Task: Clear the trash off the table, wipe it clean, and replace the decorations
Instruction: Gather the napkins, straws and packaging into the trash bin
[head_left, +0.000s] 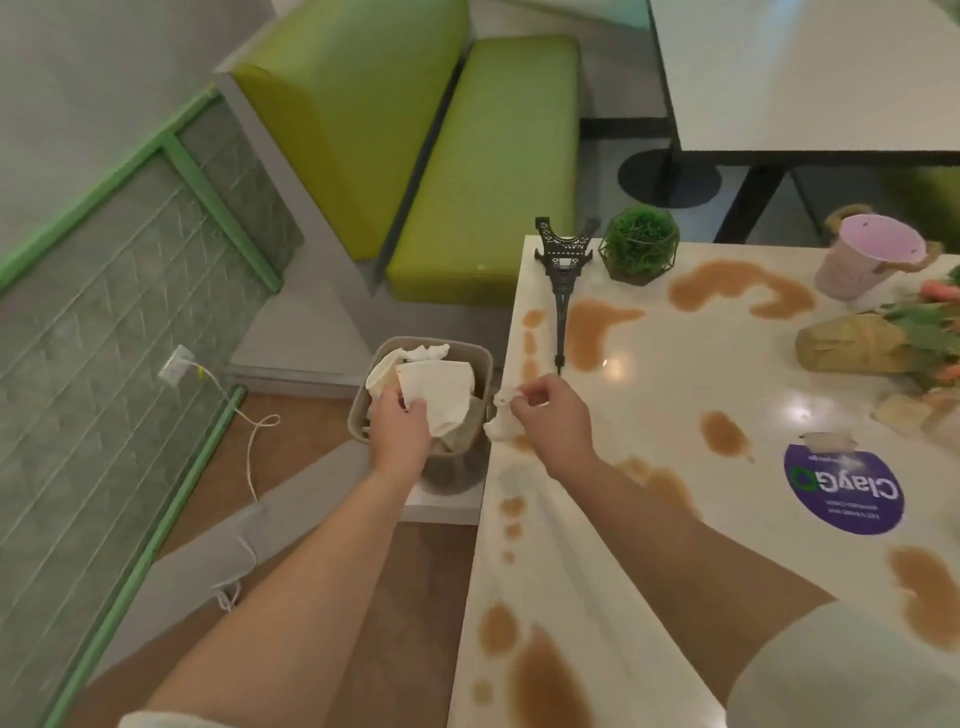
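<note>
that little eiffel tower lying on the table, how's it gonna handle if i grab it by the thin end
The Eiffel tower model looks like rigid openwork metal, so probably stiff, not floppy. Its splayed base is far wider than the spire, so it would likely feel base-heavy. The tip lies beside a brown spill, so it may be wet or slippery.

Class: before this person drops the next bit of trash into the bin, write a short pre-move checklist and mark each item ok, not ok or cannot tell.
1. Left hand holds the paper napkin over the waste bin: ok.
2. Right hand pinches the crumpled tissue at the table edge: ok.
3. Tissue already above the bin: not ok, it is beside the bin.
4. Room left in the bin: cannot tell, paper fills the top.
5. Table wiped: not ok, brown spills remain.
6. Eiffel Tower model upright: not ok, it lies flat.
</note>
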